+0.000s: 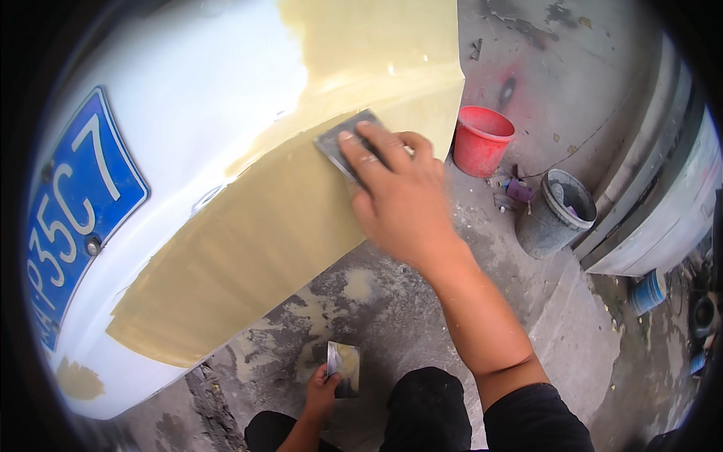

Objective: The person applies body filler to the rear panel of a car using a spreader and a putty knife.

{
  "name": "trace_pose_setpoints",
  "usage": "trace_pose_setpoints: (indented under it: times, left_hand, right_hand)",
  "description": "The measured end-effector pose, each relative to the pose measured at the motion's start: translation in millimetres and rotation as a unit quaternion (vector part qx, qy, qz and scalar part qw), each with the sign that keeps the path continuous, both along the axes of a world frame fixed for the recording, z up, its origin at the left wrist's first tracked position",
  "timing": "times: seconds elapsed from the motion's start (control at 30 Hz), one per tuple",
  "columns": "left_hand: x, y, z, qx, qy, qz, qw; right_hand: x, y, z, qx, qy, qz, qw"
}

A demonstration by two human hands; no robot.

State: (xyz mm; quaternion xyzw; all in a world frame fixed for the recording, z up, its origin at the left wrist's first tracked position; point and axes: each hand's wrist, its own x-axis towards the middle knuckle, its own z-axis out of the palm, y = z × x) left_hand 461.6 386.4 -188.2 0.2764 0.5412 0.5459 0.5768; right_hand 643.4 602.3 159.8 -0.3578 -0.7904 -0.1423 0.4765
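Note:
A white car bumper (226, 83) fills the left and middle of the view, with a broad coat of tan filler putty (233, 271) along its lower part. My right hand (403, 192) presses a flat, dark grey rectangular putty spreader (348, 139) against the upper edge of that coat, fingers laid over it. Low down, between my knees, my left hand (322, 388) grips a small rectangular plate (345, 369) smeared with pale yellow putty. The left thumb lies on the plate's face; the other fingers are mostly hidden.
A blue licence plate (86, 203) is fixed at the bumper's left. Right of it, on the stained concrete floor, stand a red bucket (482, 143) and a grey bucket (553, 215). Large curved panels (670, 218) lean further right, near a blue can (648, 292).

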Motion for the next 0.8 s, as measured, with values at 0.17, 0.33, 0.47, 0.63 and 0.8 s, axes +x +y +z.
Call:
trace_pose_setpoints:
  times: [0.17, 0.33, 0.47, 0.63, 0.8]
  left_hand:
    - [4.2, 4.4, 3.5, -0.001, -0.001, -0.003, 1.000]
    - [-0.1, 2.3, 4.0, -0.011, 0.055, -0.016, 0.998]
    - [-0.9, 4.7, 5.9, -0.016, 0.055, -0.019, 0.998]
    - [-3.5, 8.0, -6.2, -0.007, 0.036, 0.000, 0.999]
    - [-4.7, 10.6, -11.6, -0.014, 0.036, -0.009, 0.999]
  right_hand:
    - [-12.2, 1.1, -19.3, -0.005, -0.010, -0.010, 1.000]
    - [14.6, 2.5, -13.4, -0.012, -0.019, -0.014, 1.000]
    - [11.3, 12.8, 0.9, -0.001, -0.019, 0.002, 1.000]
    - [6.0, 12.4, -15.8, -0.013, -0.045, 0.008, 0.999]
    - [9.1, 15.4, -43.9, -0.024, -0.048, 0.013, 0.998]
